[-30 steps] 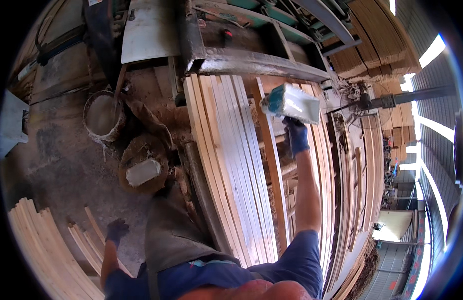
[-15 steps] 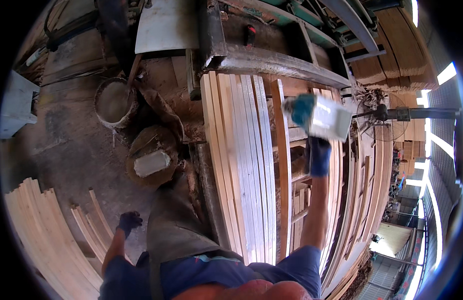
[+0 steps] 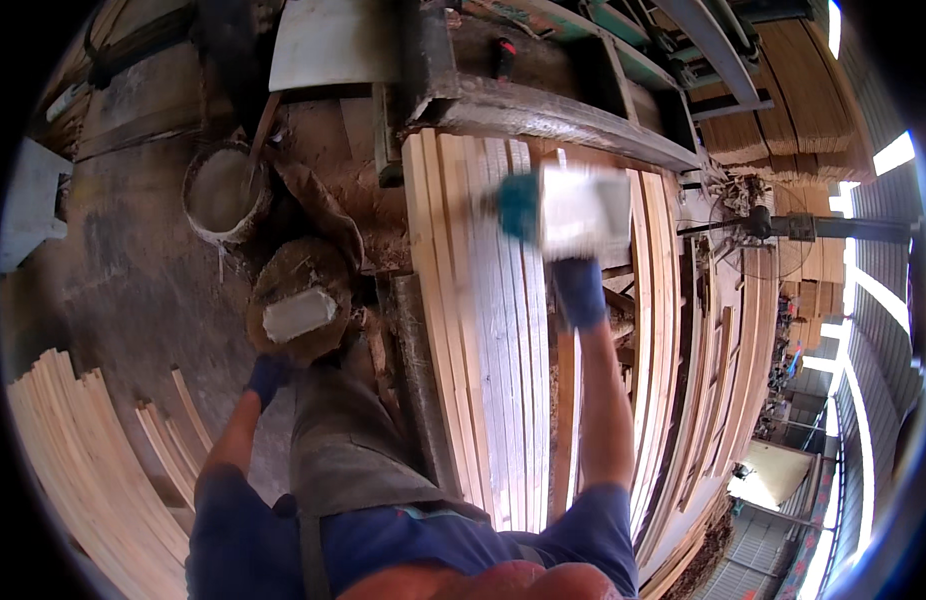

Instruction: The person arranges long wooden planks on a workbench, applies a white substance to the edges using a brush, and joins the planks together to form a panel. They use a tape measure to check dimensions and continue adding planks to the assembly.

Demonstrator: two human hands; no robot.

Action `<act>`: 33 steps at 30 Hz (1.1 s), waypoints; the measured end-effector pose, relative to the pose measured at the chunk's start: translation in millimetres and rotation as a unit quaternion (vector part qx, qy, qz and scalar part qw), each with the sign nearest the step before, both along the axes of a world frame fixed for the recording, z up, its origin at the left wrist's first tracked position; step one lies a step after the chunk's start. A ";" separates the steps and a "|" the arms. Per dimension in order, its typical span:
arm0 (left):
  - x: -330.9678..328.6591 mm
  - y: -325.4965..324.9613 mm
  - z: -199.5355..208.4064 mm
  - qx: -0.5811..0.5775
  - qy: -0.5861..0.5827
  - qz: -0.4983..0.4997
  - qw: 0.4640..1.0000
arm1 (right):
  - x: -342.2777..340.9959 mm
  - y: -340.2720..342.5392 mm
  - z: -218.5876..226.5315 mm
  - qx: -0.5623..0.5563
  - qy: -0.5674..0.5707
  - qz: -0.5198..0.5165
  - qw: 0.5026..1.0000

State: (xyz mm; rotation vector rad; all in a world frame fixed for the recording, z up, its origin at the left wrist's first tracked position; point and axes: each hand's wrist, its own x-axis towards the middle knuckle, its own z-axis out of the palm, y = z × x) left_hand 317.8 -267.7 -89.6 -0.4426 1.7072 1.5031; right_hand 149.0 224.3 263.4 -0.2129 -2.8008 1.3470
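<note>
My right hand (image 3: 580,292), in a dark blue glove, is closed round the near side of a blurred white box-shaped tool (image 3: 586,212) with a teal left end. I cannot make out the tool's exact kind. Beneath it runs a row of long wooden strips (image 3: 453,300); several have a pale, shiny, wet-looking top (image 3: 513,350). My left hand (image 3: 270,376), gloved too, is at the near edge of a round crusted brown container (image 3: 328,345), in which a white rectangular piece (image 3: 299,315) shows. Its fingers are too dark and blurred to read.
Behind the round container is a bucket (image 3: 226,190) of whitish stuff with a stick in it. A dirty metal frame (image 3: 563,120) crosses beyond the strips. Timber stacks (image 3: 93,470) lie at left, with more strips (image 3: 655,320) at right. A fan (image 3: 758,225) stands far right.
My right hand has carried the white tool leftward over the pale-topped strips. My left hand has moved right and away from me, to the round container's edge.
</note>
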 end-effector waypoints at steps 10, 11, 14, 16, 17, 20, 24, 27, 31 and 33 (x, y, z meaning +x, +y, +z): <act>-189.6 173.7 195.6 0.303 0.140 0.074 0.940 | 3.7 -43.0 18.1 -0.092 -0.061 -0.072 0.991; -202.0 187.4 194.3 0.283 0.194 0.094 0.935 | 36.1 -49.3 30.2 -0.087 -0.033 -0.057 0.994; -215.8 217.3 152.1 0.296 0.204 0.144 0.922 | 112.2 -54.0 52.1 -0.099 -0.127 -0.110 0.981; -224.2 223.8 129.3 0.438 0.018 0.171 0.883 | 136.8 -74.7 69.2 -0.111 -0.150 -0.115 0.976; -227.5 223.2 126.7 0.457 0.021 0.168 0.873 | 139.8 -82.4 72.2 -0.094 -0.169 -0.108 0.975; -219.5 222.3 134.3 0.517 -0.007 0.143 0.844 | 112.7 -78.5 24.2 -0.055 -0.109 0.030 0.992; -216.7 214.2 147.8 0.517 -0.081 0.156 0.838 | -11.5 -96.7 -19.8 0.018 -0.069 0.045 0.996; -222.4 221.6 148.5 0.502 -0.077 0.162 0.846 | -81.4 -111.4 -17.1 -0.033 -0.056 0.035 0.997; -218.3 213.2 158.2 0.494 -0.073 0.149 0.853 | -93.5 -122.0 -8.9 -0.062 -0.127 -0.004 0.990; -223.6 214.7 164.9 0.502 -0.073 0.153 0.848 | -66.3 -95.5 -26.4 0.080 -0.043 0.117 0.989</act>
